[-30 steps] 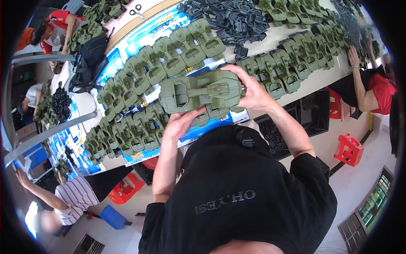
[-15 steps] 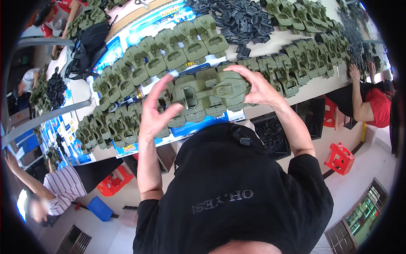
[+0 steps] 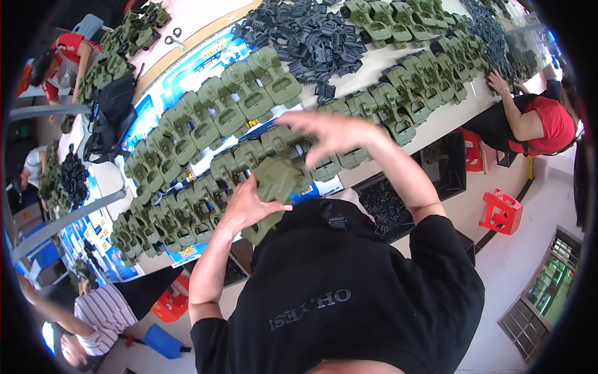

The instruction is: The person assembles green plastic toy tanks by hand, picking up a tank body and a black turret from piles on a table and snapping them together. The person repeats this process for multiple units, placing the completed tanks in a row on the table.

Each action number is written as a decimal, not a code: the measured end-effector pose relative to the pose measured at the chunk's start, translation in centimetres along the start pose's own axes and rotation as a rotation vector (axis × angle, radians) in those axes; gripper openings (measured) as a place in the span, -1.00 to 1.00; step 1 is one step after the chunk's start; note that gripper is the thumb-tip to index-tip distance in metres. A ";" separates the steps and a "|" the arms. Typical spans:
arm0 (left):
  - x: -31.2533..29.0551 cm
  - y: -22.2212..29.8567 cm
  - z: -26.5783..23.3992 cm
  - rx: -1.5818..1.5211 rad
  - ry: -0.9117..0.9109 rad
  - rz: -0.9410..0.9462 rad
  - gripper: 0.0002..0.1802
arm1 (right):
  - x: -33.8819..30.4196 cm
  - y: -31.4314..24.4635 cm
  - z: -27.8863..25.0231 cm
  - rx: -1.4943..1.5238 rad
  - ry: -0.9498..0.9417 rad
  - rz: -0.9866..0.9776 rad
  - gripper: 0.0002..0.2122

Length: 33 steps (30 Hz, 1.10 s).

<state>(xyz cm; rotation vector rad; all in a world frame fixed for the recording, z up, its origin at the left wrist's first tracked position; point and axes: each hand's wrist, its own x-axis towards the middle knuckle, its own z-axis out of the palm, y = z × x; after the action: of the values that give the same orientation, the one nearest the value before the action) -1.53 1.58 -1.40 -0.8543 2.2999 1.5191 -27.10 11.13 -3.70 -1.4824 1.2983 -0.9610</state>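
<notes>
My left hand (image 3: pixel 248 207) grips an olive-green moulded plastic shell (image 3: pixel 276 182), which looks like a toy vehicle body. The shell is tilted near my chest at the table's front edge, thumb over its near side. To the right, my right hand (image 3: pixel 333 132) is raised above the front row with its fingers apart and nothing in them; it is slightly blurred. Below and beside both hands runs a row of similar green shells (image 3: pixel 180 212), and a second row (image 3: pixel 218 109) lies farther back. My right forearm hides part of the front row.
A heap of dark grey plastic parts (image 3: pixel 305 47) lies behind the rows. Scissors (image 3: pixel 175 38) and a black bag (image 3: pixel 111 118) are at the far left. Black crates (image 3: pixel 389 209) sit below the table edge. Co-workers work at both sides; a red stool (image 3: pixel 502 212) stands at right.
The green shell has moved from between both hands, down and left toward my chest, and turned to a tilt. My left hand has closed on it; my right hand has let go and moved left.
</notes>
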 end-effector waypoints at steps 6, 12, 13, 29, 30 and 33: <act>-1.0 -1.4 -1.6 -0.446 -0.193 -0.121 -0.22 | 0.0 11.6 -9.3 -0.567 0.536 0.767 -0.52; -1.1 -4.6 -2.2 -0.434 -0.183 0.036 -0.31 | 1.6 14.7 -5.6 -0.789 0.499 0.845 -0.60; -0.9 -4.2 -2.2 -0.509 -0.183 0.040 -0.34 | 1.7 15.2 -5.6 -0.805 0.527 0.860 -0.71; 0.1 -1.2 -2.4 -0.988 -0.082 0.062 -0.39 | 1.7 7.3 -5.0 0.296 0.750 0.395 -0.77; 0.3 -0.4 -2.5 -1.029 -0.127 0.114 -0.34 | 1.9 6.0 -4.0 0.318 0.770 0.259 -0.74; 1.0 2.0 -1.8 -1.188 -0.156 0.339 0.06 | 2.4 -0.2 0.6 0.273 0.812 0.064 -0.76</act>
<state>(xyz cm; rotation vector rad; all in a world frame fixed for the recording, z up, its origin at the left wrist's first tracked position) -3.37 0.17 0.37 -0.4852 1.2930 3.0093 -26.13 8.83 -3.69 -0.8401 1.6615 -1.7169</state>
